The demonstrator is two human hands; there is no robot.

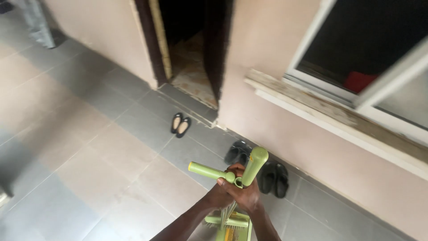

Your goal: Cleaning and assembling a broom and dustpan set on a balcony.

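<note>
Though partly hidden, green broom-and-dustpan set (236, 196).

You grip pale green handles (249, 167); grey floor tiles (89, 147) spread below, black shoes (180, 124) at eleven o'clock.

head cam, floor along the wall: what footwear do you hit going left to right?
Black flat shoes by the doorway → dark slippers → black sandals, just right of the green handles held in both hands.

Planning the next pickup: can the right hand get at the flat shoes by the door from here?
Probably not: the right hand grips the green handles, and the flat shoes lie well beyond it across bare floor.
</note>
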